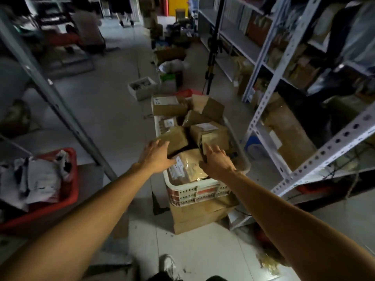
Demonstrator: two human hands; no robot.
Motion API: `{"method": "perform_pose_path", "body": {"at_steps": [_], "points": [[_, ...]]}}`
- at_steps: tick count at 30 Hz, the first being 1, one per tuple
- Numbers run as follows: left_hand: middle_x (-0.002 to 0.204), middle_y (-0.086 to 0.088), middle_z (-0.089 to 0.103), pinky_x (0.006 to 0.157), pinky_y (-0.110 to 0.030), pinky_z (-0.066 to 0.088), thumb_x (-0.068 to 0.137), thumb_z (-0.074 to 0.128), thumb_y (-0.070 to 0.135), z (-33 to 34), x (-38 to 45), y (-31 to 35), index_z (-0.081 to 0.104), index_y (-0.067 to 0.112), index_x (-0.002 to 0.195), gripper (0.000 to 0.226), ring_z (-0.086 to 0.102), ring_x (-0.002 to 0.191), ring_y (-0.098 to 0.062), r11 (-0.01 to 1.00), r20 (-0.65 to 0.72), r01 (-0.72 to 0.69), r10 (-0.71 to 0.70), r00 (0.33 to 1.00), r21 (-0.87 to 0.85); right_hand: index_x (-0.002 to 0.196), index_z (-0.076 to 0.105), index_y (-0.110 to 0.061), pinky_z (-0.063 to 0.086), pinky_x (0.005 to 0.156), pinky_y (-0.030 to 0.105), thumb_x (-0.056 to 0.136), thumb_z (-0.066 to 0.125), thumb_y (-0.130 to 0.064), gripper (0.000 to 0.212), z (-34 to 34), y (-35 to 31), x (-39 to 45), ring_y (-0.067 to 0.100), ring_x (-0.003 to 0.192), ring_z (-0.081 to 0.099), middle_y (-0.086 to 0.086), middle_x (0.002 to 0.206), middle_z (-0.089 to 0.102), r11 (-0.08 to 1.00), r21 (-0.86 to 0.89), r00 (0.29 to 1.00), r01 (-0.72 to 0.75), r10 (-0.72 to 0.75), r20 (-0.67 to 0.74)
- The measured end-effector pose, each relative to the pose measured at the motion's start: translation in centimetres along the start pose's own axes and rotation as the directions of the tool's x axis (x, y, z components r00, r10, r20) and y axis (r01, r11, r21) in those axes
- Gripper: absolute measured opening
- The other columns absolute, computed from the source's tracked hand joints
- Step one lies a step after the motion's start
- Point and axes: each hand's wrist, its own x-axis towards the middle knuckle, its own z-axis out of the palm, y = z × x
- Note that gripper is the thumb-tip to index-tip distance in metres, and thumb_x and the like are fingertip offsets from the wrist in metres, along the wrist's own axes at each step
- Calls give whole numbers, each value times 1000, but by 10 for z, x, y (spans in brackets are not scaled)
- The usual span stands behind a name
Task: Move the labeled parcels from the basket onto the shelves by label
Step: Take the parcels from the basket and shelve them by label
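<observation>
Near parcel (185,166) lies at the front of the basket (199,188), flanked by the left hand (157,157) and right hand (216,161), both spread wide, nothing gripped. Risk: stacked boxes (209,134) behind could be toppled if it is lifted carelessly.

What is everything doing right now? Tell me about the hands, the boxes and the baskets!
Left hand: open, fingers spread, resting on the nearest parcel's left side.
Right hand: open, at that parcel's right side.
Nearest parcel: in the basket, tilted, label facing up, not lifted.
White basket: piled full of brown parcels, sitting on cardboard boxes.
Red bin: on the left, holding grey mail bags.
Right shelves: already stocked with parcels.
</observation>
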Motion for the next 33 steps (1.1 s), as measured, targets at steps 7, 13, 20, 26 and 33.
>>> {"method": "perform_pose_path", "body": {"at_steps": [7, 13, 20, 26, 33], "points": [[134, -12, 52, 100, -42, 44, 86, 64, 52, -12, 38, -41, 44, 18, 139, 67, 48, 123, -33, 997, 14, 78, -77, 997, -26, 155, 20, -18, 41, 109, 51, 97, 56, -39, 71, 10, -24, 60, 38, 139, 33, 11, 159, 26, 997, 49, 996, 52, -55, 63], [143, -17, 47, 101, -40, 42, 93, 57, 51, -8, 70, -53, 35, 8, 146, 72, 45, 129, -33, 984, 65, 158, -153, 986, -81, 154, 20, -13, 34, 113, 47, 99, 53, -36, 68, 14, -25, 113, 38, 141, 31, 13, 159, 24, 996, 46, 988, 73, -79, 131], [130, -13, 57, 100, -39, 45, 94, 62, 37, -9, 101, -57, 52, 8, 130, 48, 54, 123, -29, 968, 99, 166, -149, 984, -191, 156, 18, -10, 39, 109, 46, 96, 55, -41, 77, 18, -31, 169, 36, 142, 31, 14, 160, 25, 994, 30, 981, 103, -106, 159], [120, -11, 61, 73, -24, 47, 96, 61, 34, 7, 150, -77, 37, 7, 142, 58, 61, 95, -18, 891, 245, 297, -220, 944, -344, 158, 14, -17, 36, 112, 54, 91, 57, -52, 87, 29, -41, 212, 34, 146, 26, 10, 162, 24, 999, 30, 982, 39, -43, 185], [113, -8, 62, 56, -18, 40, 91, 66, 42, 26, 217, -98, 54, 10, 122, 47, 55, 83, -13, 737, 444, 414, -172, 879, -535, 158, -4, -28, 40, 108, 58, 69, 54, -88, 122, 45, -56, 255, 36, 141, 37, 10, 159, 31, 978, 139, 952, -152, 108, 285]]}}
